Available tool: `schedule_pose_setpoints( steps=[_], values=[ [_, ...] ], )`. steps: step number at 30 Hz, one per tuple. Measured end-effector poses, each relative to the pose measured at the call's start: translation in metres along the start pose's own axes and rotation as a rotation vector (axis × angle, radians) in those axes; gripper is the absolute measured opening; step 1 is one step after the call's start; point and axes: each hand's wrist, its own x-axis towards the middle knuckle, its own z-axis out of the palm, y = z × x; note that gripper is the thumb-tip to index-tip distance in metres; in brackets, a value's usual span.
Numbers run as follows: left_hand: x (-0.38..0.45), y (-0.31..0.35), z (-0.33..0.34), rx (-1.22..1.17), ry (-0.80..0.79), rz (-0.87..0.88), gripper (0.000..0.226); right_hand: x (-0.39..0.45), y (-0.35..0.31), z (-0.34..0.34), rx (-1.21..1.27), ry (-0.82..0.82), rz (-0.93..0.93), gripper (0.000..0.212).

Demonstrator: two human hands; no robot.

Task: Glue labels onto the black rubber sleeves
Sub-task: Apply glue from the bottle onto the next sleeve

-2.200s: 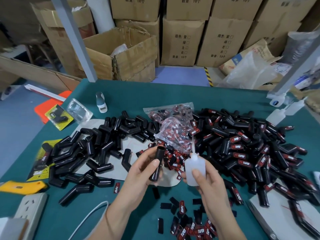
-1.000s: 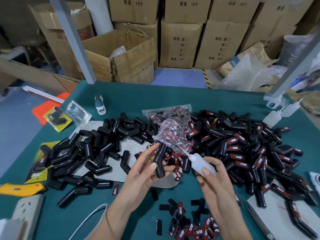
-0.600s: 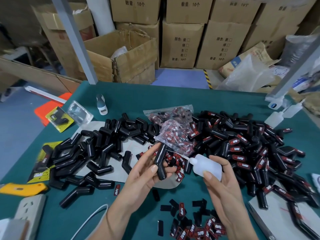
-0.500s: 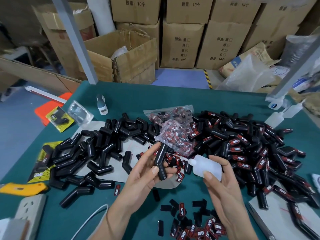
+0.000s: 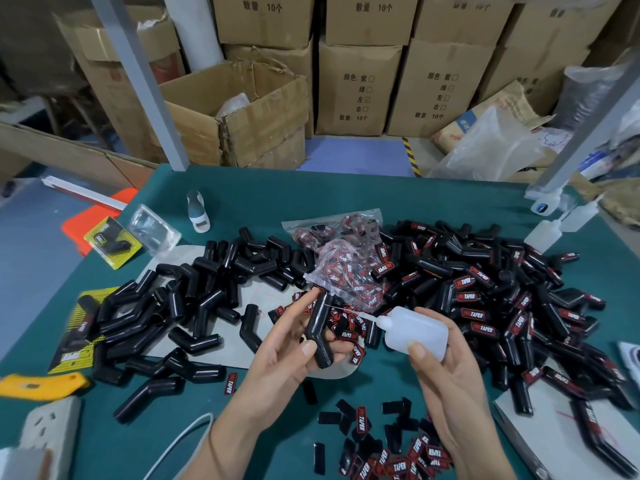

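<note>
Glue bottle (image 5: 415,331) now tipped level, right hand (image 5: 446,382) fingers wrapping it; left hand (image 5: 280,351) fingers pinching bent sleeve (image 5: 320,332).

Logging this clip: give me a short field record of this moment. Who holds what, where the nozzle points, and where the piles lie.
left hand: grips a bent black rubber sleeve, no label showing
right hand: holds white glue bottle on its side
nozzle: tip at the sleeve's upper half
unlabelled sleeves: left of the hands
labelled sleeves: right of the hands
loose labels: near edge of the green table
</note>
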Motion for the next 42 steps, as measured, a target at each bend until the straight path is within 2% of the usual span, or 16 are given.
schedule_pose_setpoints(
  steps=[10, 14, 17, 22, 26, 29, 33, 39, 42],
  values=[
    [0.000, 0.000, -0.004, -0.010, -0.077, -0.030, 0.070, -0.002, 0.000, 0.001, -0.090, 0.058, -0.099, 0.051],
    [0.001, 0.000, -0.004, -0.014, -0.091, -0.029, 0.070, -0.003, 0.000, 0.000, -0.204, 0.117, -0.152, 0.068],
    [0.001, 0.001, -0.002, 0.002, -0.076, -0.027, 0.068, -0.006, 0.000, -0.001, -0.248, 0.142, -0.191, 0.072],
    [0.002, 0.003, -0.001, 0.043, -0.047, -0.053, 0.070, -0.015, -0.006, 0.003, -0.327, 0.176, -0.239, 0.064],
    [0.000, 0.002, -0.002, 0.032, -0.040, -0.071, 0.073, -0.024, -0.010, 0.014, -0.351, 0.194, -0.354, 0.039],
    [0.001, 0.002, -0.003, 0.040, -0.046, -0.076, 0.072, -0.028, -0.010, 0.018, -0.358, 0.207, -0.413, 0.031],
    [0.000, 0.004, -0.001, 0.055, -0.031, -0.069, 0.072, -0.030, -0.010, 0.019, -0.397, 0.194, -0.451, 0.038],
    [-0.002, 0.008, 0.000, 0.102, -0.033, -0.061, 0.067, -0.031, -0.011, 0.019, -0.415, 0.174, -0.455, 0.031],
    [-0.003, 0.009, 0.001, 0.110, -0.019, -0.068, 0.068, -0.030, -0.009, 0.019, -0.427, 0.170, -0.467, 0.038]
  ],
)
